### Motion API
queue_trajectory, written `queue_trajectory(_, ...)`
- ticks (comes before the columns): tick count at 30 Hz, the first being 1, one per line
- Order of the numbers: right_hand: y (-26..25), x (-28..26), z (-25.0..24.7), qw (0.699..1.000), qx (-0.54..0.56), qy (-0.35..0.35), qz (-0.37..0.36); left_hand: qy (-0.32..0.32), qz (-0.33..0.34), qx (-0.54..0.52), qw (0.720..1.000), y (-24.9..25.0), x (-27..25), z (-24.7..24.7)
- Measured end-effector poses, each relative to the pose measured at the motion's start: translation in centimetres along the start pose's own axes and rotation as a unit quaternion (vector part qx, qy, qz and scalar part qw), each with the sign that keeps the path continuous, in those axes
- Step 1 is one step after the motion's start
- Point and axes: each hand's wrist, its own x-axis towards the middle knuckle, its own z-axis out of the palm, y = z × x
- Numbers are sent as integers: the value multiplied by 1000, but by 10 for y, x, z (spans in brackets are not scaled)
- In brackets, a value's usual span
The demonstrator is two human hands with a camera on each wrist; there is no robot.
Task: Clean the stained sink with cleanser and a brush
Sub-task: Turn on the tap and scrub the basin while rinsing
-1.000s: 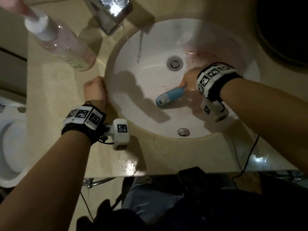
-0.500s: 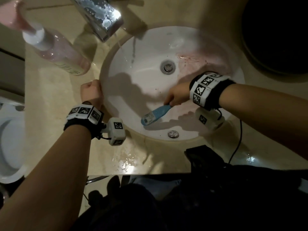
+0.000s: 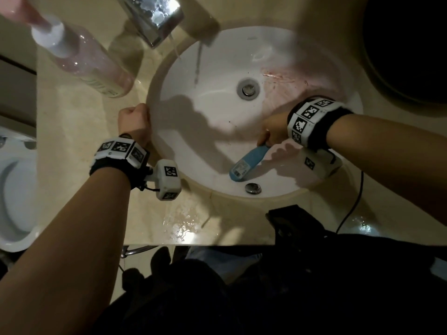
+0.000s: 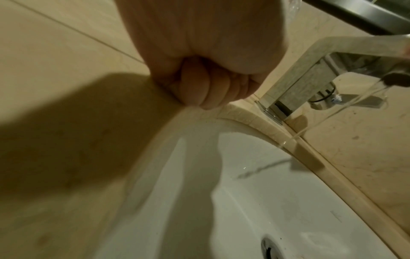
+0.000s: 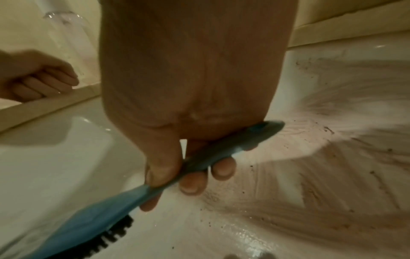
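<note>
From the head view, the right hand (image 3: 274, 128) is wrapped round the handle of the blue brush (image 3: 249, 163), whose head now lies low on the near wall of the sink (image 3: 208, 68), just above the overflow cap (image 3: 252, 188); a second ago that head sat nearer the drain (image 3: 248, 89), so the stroke has been drawn toward the person and away from the reddish stain (image 3: 297, 90), which spreads beyond the knuckles on the far right slope. The left hand (image 3: 134, 123) is a closed fist holding nothing, braced on the rim as it was before. A thin stream falls from the faucet (image 3: 154, 18), and the pink cleanser bottle (image 3: 82, 54) stands on the counter (image 3: 72, 141), well away from either hand. The left wrist view confirms it: fingers (image 4: 210, 92) are curled into the palm against the rim's edge, nothing inside them, with water running past the far side. In the right wrist view the thumb (image 5: 162, 157) presses on top of the handle and the fingertips (image 5: 193, 184) curl under it; dark bristles (image 5: 111, 234) point down below the grip, over clean white porcelain, while brush-streaked brown smears and specks fan out to the right of the hand. My read is that scrubbing is under way but unfinished: the stain is loosened and smeared rather than gone, and this pull carries the bristles off it, so further passes over that slope look necessary.
</note>
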Motion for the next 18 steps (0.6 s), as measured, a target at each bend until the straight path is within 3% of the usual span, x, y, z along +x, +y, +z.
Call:
queue_trajectory(3,5,-2,-5,999,-6,30,-43,8,-5,-6,1000,-1,0,-1)
queue_trajectory(6,2,-1,-10,994,-9,-24,-109,14,-6,2,1000,0,0,1)
queue_trajectory(8,-4,1,-8,992,-56,-51,-105,17,-12,11,1000,0,1,2)
queue_trajectory(10,-6,4,-3,987,-139,-7,-76,25,-17,-4,1000,0,2,3)
queue_trajectory(13,-4,6,-12,986,-123,113,-13,35,-23,-8,999,0,3,4)
queue_trajectory(18,-34,5,-26,986,-65,80,-129,28,-19,30,999,-3,10,7)
